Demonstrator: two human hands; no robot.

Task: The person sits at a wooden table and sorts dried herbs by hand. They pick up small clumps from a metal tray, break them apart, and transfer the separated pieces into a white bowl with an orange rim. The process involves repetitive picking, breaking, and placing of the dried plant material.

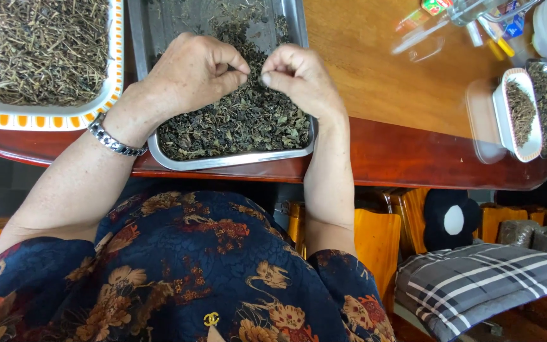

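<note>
Both hands over metal tray of dark dried leaves, tray at near edge of wooden table. Left hand: fingers curled in, thumb against forefinger, pinching something small; too small to tell what. Right hand: likewise curled, thumb tip pressed to forefinger, held just beside the left, fingertips nearly meeting. Metal wristband on left wrist. Left of tray: white dish with orange-checked rim, holding dry brown stems. Far right: two small dishes of similar material
</note>
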